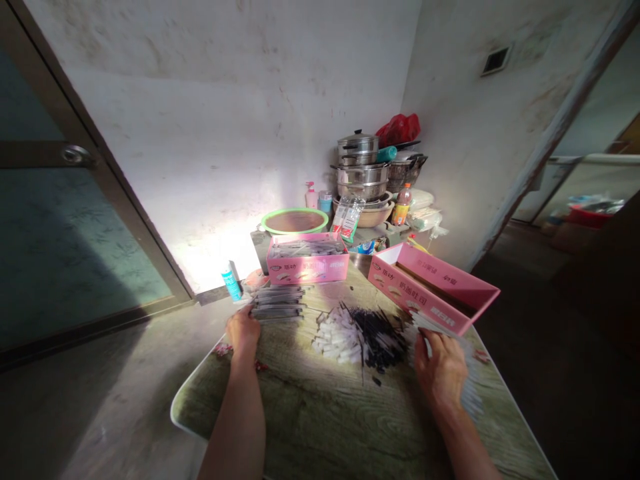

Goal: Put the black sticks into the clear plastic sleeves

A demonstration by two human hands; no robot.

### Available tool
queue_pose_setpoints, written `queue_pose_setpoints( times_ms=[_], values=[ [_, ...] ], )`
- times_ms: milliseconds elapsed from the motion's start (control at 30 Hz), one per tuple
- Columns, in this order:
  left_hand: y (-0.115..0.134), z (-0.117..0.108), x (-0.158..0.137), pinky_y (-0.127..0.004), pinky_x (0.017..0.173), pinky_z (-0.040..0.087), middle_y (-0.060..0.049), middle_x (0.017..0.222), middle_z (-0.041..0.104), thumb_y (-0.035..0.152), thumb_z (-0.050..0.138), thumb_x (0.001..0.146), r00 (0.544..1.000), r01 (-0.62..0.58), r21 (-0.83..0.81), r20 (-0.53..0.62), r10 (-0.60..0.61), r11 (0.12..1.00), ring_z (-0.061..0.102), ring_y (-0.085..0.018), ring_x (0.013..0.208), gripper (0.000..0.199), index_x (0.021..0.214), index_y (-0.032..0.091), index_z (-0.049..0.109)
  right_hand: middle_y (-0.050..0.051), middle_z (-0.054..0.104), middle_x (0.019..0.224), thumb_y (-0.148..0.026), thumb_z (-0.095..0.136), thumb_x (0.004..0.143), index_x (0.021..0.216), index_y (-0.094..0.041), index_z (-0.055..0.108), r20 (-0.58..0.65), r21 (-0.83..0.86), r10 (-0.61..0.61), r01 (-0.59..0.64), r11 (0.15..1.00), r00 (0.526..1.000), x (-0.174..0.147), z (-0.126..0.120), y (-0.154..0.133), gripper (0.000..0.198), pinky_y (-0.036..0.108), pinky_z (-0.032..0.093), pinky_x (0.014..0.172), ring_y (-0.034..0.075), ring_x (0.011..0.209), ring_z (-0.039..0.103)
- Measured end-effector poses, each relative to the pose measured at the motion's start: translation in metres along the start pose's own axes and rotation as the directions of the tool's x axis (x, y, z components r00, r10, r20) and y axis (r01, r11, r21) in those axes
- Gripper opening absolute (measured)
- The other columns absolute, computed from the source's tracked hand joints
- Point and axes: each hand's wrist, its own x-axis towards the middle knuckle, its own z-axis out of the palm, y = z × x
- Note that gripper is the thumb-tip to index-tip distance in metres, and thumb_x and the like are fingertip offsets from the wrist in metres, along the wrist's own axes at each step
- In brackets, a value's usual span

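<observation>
My left hand [243,331] is at the left end of a row of slim clear packets with dark contents [277,303]. Its fingers are bent together at the packet ends, and what they grip is hidden. On the right, my right hand [443,367] rests over a spread of clear plastic sleeves [470,387], thumb and fingers closed on a sleeve's edge. Between the hands lie a heap of short white pieces [339,339] and, touching it, a heap of thin black sticks [383,337].
Behind the packets stands a pink box [307,270] filled with similar packets. Another pink box [425,293] sits tilted at the right. A blue-and-white tube [231,283] stands by the table's left edge. Steel pots [363,177], a green-rimmed basket [295,220] and a bottle [401,207] are farther back.
</observation>
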Motion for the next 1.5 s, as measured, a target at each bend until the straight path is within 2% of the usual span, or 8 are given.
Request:
queue_pose_setpoints(
  times_ms=[67, 167, 300, 733, 1100, 1233, 1367, 1500],
  values=[
    [0.004, 0.001, 0.001, -0.042, 0.082, 0.049, -0.018, 0.103, 0.072, 0.019, 0.048, 0.084, 0.999, -0.028, -0.027, -0.027, 0.028, 0.999, 0.066, -0.031, 0.094, 0.038, 0.114, 0.015, 0.071, 0.011, 0.067, 0.082, -0.027, 0.051, 0.092, 0.093, -0.013, 0.066, 0.006, 0.008, 0.011, -0.011, 1.000, 1.000, 0.000, 0.000, 0.000, 0.021, 0.035, 0.043, 0.076, 0.023, 0.078, 0.056],
    [0.009, 0.005, 0.006, -0.039, 0.089, 0.048, -0.014, 0.111, 0.069, 0.021, 0.050, 0.083, 0.984, -0.164, -0.115, -0.085, 0.155, 0.980, 0.064, -0.028, 0.099, 0.034, 0.108, 0.015, 0.072, 0.011, 0.067, 0.081, -0.028, 0.050, 0.093, 0.092, -0.014, 0.066, 0.009, 0.019, 0.020, -0.020, 1.000, 1.000, 0.000, 0.000, -0.001, 0.022, 0.035, 0.042, 0.076, 0.023, 0.077, 0.056],
    [0.013, 0.013, 0.010, -0.037, 0.093, 0.047, -0.010, 0.107, 0.070, 0.023, 0.053, 0.081, 0.956, -0.291, -0.154, -0.078, 0.282, 0.944, 0.062, -0.025, 0.101, 0.028, 0.099, 0.018, 0.074, 0.011, 0.067, 0.081, -0.028, 0.049, 0.093, 0.091, -0.014, 0.066, -0.004, 0.026, 0.017, -0.017, 1.000, 1.000, 0.001, -0.001, -0.002, 0.023, 0.034, 0.042, 0.074, 0.023, 0.076, 0.056],
    [0.010, 0.017, 0.013, -0.038, 0.093, 0.046, -0.007, 0.099, 0.071, 0.025, 0.056, 0.081, 0.920, -0.391, -0.135, -0.021, 0.392, 0.911, 0.062, -0.025, 0.097, 0.022, 0.091, 0.022, 0.076, 0.011, 0.068, 0.081, -0.027, 0.049, 0.093, 0.092, -0.013, 0.066, -0.001, 0.036, 0.030, -0.030, 0.999, 1.000, 0.002, -0.001, -0.002, 0.022, 0.034, 0.044, 0.075, 0.023, 0.076, 0.057],
    [0.022, 0.005, 0.006, -0.039, 0.087, 0.044, -0.006, 0.095, 0.071, 0.027, 0.055, 0.082, 0.902, -0.428, -0.145, -0.006, 0.432, 0.892, 0.061, -0.027, 0.094, 0.018, 0.082, 0.022, 0.072, 0.012, 0.067, 0.082, -0.027, 0.049, 0.093, 0.095, -0.013, 0.067, 0.026, 0.056, 0.073, -0.074, 0.996, 0.997, 0.000, -0.001, -0.002, 0.023, 0.035, 0.044, 0.075, 0.024, 0.078, 0.057],
    [0.037, -0.006, -0.003, -0.036, 0.083, 0.046, -0.007, 0.092, 0.070, 0.029, 0.050, 0.085, 0.896, -0.438, -0.286, -0.062, 0.440, 0.852, 0.062, -0.025, 0.090, 0.022, 0.086, 0.020, 0.069, 0.012, 0.068, 0.084, -0.028, 0.051, 0.092, 0.097, -0.014, 0.067, 0.042, 0.155, 0.095, -0.101, 0.983, 0.995, 0.001, -0.004, -0.010, 0.021, 0.037, 0.046, 0.077, 0.024, 0.080, 0.060],
    [0.068, -0.010, -0.027, -0.027, 0.063, 0.046, -0.001, 0.078, 0.067, 0.036, 0.050, 0.087, 0.866, -0.389, -0.580, 0.036, 0.499, 0.716, 0.060, -0.018, 0.069, 0.024, 0.094, 0.020, 0.066, 0.010, 0.070, 0.084, -0.035, 0.049, 0.093, 0.100, -0.016, 0.066, 0.240, 0.403, 0.187, -0.273, 0.873, 0.952, 0.001, -0.007, -0.028, 0.026, 0.032, 0.049, 0.069, 0.022, 0.072, 0.064],
    [0.101, -0.001, -0.060, -0.024, 0.058, 0.043, 0.001, 0.067, 0.061, 0.034, 0.051, 0.085, 0.756, -0.382, -0.708, 0.131, 0.642, 0.594, 0.056, -0.015, 0.062, 0.021, 0.086, 0.018, 0.066, 0.005, 0.068, 0.070, -0.045, 0.043, 0.095, 0.092, -0.018, 0.066, 0.554, 0.557, 0.236, -0.565, 0.609, 0.799, -0.001, -0.006, -0.044, 0.036, 0.028, 0.048, 0.057, 0.018, 0.059, 0.063]
  ],
)
